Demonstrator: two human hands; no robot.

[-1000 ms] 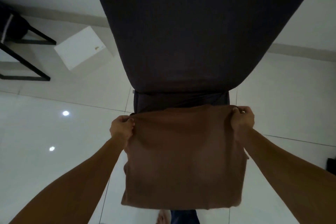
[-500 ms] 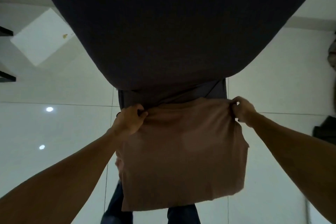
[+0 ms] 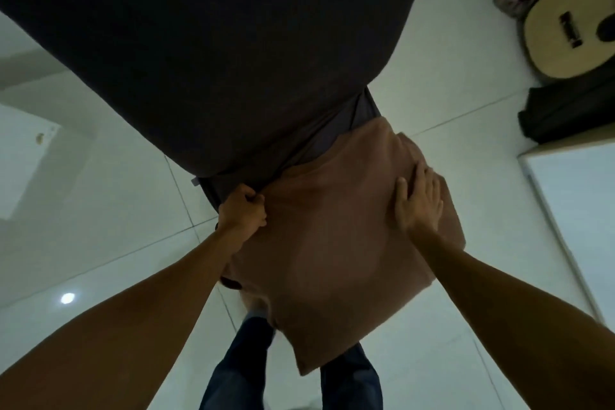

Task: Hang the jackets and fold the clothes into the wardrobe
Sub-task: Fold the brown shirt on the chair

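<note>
A folded brown garment (image 3: 332,243) hangs in front of me, below a large dark cloth (image 3: 216,43) that fills the top of the view. My left hand (image 3: 241,210) grips the garment's upper left corner in a fist. My right hand (image 3: 417,201) lies flat on the garment's upper right part, fingers straight and spread. The garment's lower end droops over my legs in dark trousers (image 3: 346,379).
White tiled floor (image 3: 100,243) lies all around. A guitar (image 3: 572,30) leans at the upper right beside a dark bag (image 3: 565,113). A white panel (image 3: 579,210) stands at the right edge. A white box (image 3: 23,163) sits at the left.
My right hand has let go of the upper right corner and now lies flat on the garment. The view has swung to the right, bringing the guitar in.
</note>
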